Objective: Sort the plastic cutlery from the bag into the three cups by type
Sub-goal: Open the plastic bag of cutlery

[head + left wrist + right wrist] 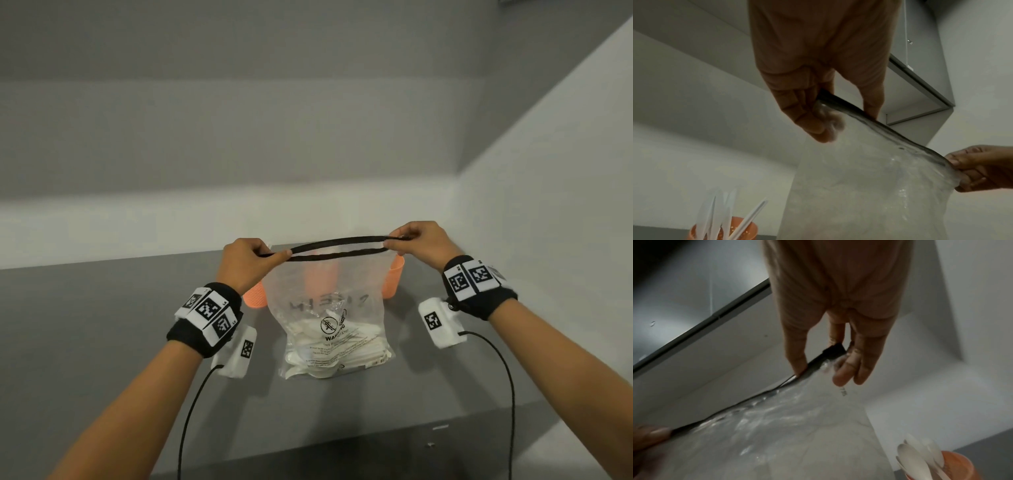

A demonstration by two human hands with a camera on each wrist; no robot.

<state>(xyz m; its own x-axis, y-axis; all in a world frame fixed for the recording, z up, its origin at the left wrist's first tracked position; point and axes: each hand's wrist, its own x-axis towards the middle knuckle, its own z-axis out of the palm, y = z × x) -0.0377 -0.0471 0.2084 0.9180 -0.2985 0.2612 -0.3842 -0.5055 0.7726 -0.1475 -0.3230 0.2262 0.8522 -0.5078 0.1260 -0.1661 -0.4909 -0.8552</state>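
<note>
A clear plastic bag point(329, 308) with a black zip strip along its top stands on the grey counter point(102, 325), with white cutlery point(339, 349) piled in its bottom. My left hand point(245, 262) pinches the left end of the black strip, and my right hand point(416, 241) pinches the right end; the strip is stretched taut between them. Three orange cups stand behind the bag: the left cup point(255, 296), the middle cup point(317, 277) seen through the plastic, and the right cup point(394, 277). The left cup point(725, 230) holds white handles; the right cup point(949, 467) holds white spoons.
A pale wall runs behind the counter and along its right side. The counter's front edge point(376, 433) lies close below my forearms. Black cables hang from both wrist cameras. A grey cabinet point(920, 78) hangs overhead.
</note>
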